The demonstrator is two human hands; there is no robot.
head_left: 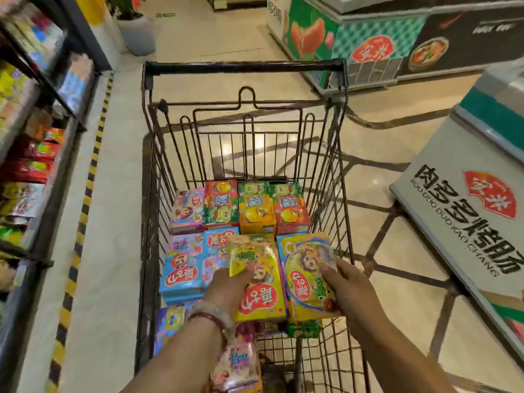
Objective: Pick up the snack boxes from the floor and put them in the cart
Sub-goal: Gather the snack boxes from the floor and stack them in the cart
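A dark wire shopping cart (243, 66) stands in front of me, with several colourful snack boxes lying flat inside. My left hand (226, 285) grips a yellow snack box (259, 290) by its left edge, over the near middle of the cart. My right hand (343, 279) holds a second yellow box (306, 276) by its right edge, beside the first and tilted. Blue boxes (181, 268) lie to the left, red and orange boxes (255, 208) in the far row. A pink box (238, 361) sits under my left forearm.
Stocked shelves (31, 165) line the left side, with a yellow-black striped floor strip (85, 199) along their base. Chest freezers (470, 211) stand close on the right and more (368, 38) at the far right. Glossy tiled floor (391, 154) surrounds the cart.
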